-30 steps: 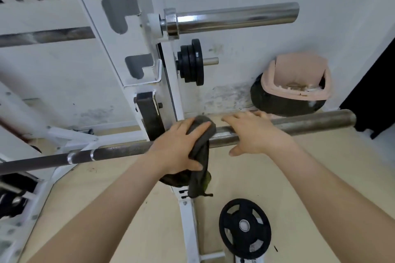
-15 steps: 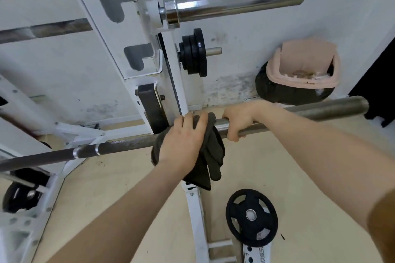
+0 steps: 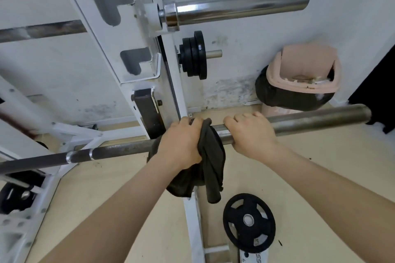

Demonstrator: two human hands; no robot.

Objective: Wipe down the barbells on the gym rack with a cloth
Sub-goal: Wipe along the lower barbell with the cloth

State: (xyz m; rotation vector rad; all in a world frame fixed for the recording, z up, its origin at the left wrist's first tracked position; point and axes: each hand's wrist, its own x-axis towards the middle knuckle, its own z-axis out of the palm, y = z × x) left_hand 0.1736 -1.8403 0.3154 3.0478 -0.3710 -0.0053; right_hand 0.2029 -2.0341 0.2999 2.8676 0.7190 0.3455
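scuffed white wall (image 3: 245, 28) and pale floor (image 3: 320, 177) sit behind the white rack (image 3: 136, 34), which carries two barbells across its upright. the lower barbell (image 3: 320, 121) is the one you are on. it crosses the rack beside the dark bracket (image 3: 147, 113) low on the upright, and its thick sleeve sticks out past the rack's right edge. your left hand (image 3: 181, 145) is closed tight round the dark cloth (image 3: 211, 162), which is draped over the bar just outside the upright, its loose ends hanging below. your right hand (image 3: 250, 136) is curled over the bare sleeve just beside the cloth, gripping it.

for a good stroke, wrap the cloth fully round the sleeve so the underside gets wiped too. squeeze, then draw it outward toward the sleeve's end, twisting as you go. your right hand sits in the cloth's path, so it probably needs to shift along or let go first. steady the bar so it does not roll, and gather the hanging tail so it cannot snag the rack.

the sleeve looks dull grey and blotchy, with a brighter band next to the cloth. left of the upright the shaft is darker, with two bright rings. the upper barbell (image 3: 235, 6) is shiny chrome, higher on the rack, with neither hand on it.
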